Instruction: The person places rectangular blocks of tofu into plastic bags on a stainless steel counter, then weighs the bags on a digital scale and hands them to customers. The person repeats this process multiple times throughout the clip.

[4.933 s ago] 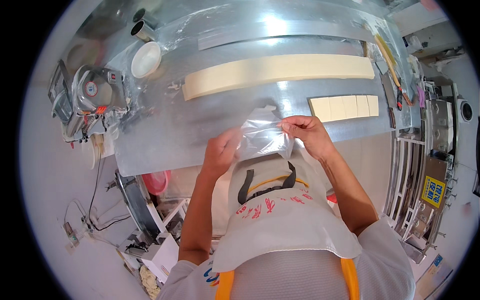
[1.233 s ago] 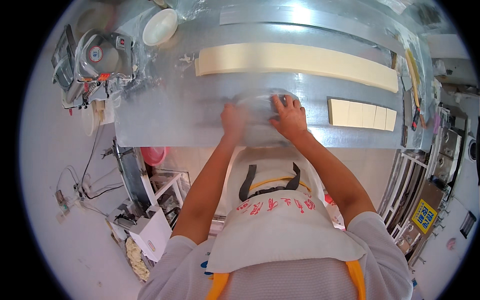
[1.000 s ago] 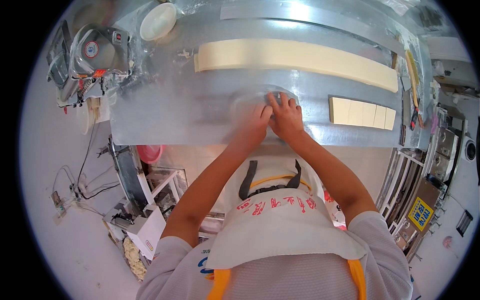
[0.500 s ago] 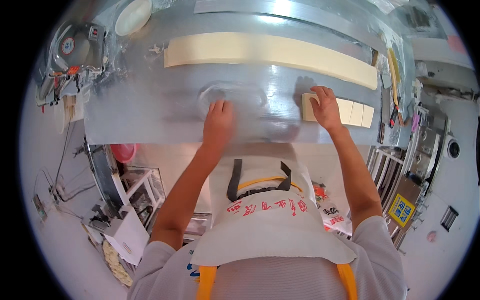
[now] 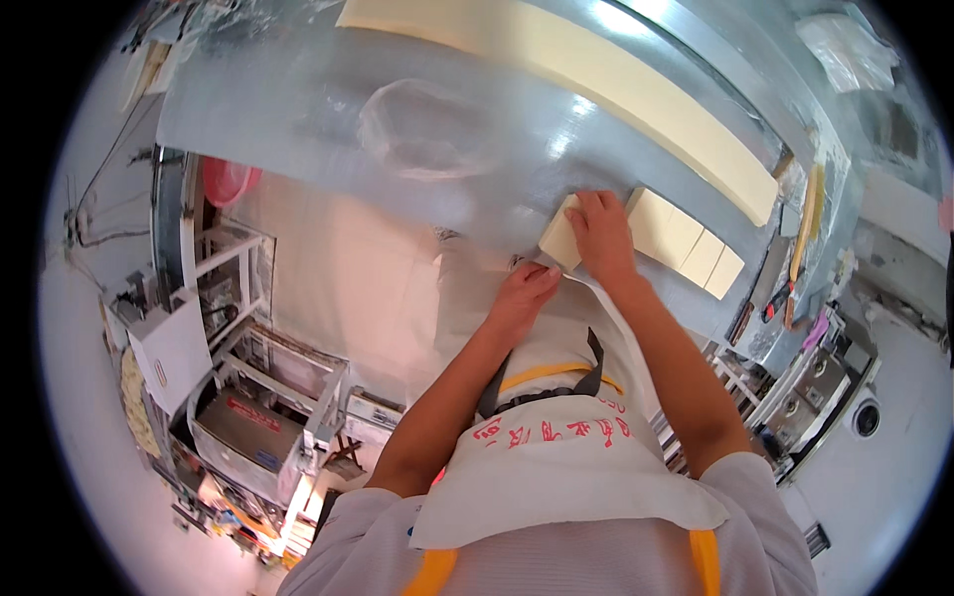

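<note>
My right hand [image 5: 608, 233] is closed on a cream block [image 5: 556, 228] at the front of the metal table [image 5: 248, 109], apart from the row of cut cream pieces [image 5: 674, 236] on its right. Just below and left of it, at the table's front edge, my left hand [image 5: 527, 293] has curled fingers, thumb near the index finger; whatever may be in them is hidden. A thin clear plastic sheet or bag [image 5: 427, 129] lies crumpled flat to the upper left. A long cream strip [image 5: 556, 60] runs across the back.
Along the table's right side lie a long wooden-coloured tool [image 5: 805, 238] and a red-and-black handled tool [image 5: 775, 308]. A plastic bag [image 5: 845, 50] sits back right. Below the table at left are a pink tub [image 5: 224, 179], white box [image 5: 169, 348] and metal frame [image 5: 238, 298].
Both hands have left the clear plastic. My right hand took hold of a block and drew it left from the row; my left moved down beside it. The view has swung.
</note>
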Demonstrator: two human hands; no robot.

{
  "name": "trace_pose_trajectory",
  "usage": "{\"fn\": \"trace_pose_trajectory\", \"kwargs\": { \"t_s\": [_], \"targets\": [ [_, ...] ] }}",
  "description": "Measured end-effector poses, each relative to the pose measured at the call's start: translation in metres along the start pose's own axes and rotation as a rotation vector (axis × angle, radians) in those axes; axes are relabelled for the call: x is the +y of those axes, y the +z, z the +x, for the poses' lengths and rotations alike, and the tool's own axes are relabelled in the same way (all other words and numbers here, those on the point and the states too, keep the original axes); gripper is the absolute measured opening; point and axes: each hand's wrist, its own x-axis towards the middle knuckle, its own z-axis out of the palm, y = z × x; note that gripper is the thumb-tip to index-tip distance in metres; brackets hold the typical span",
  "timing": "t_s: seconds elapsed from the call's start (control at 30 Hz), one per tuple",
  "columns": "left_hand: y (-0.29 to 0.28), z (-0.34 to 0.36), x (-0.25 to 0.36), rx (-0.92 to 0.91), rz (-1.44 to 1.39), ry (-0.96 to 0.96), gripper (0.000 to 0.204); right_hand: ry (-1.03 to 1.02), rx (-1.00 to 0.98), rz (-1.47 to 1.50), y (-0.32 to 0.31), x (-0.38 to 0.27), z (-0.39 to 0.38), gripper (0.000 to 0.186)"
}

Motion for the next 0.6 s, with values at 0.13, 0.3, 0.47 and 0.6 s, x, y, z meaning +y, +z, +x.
{"fn": "trace_pose_trajectory", "kwargs": {
  "t_s": [0.13, 0.3, 0.47, 0.6],
  "targets": [
    [0.016, -0.012, -0.006, 0.153, -0.101, 0.221, 0.040, 0.095, 0.022, 0.019, 0.023, -0.016, -0.042, 0.031],
    [0.004, -0.031, -0.002, 0.320, 0.138, 0.205, 0.037, 0.175, -0.073, 0.193, 0.028, -0.026, -0.074, 0.034],
    [0.046, -0.077, 0.080, 0.204, 0.200, 0.215, 0.033, 0.625, -0.109, 1.086, -0.055, -0.014, -0.065, 0.038],
    [0.051, -0.057, 0.127, 0.265, 0.676, 0.325, 0.030, 0.616, -0.042, 1.045, -0.091, 0.007, -0.072, 0.038]
  ]
}}
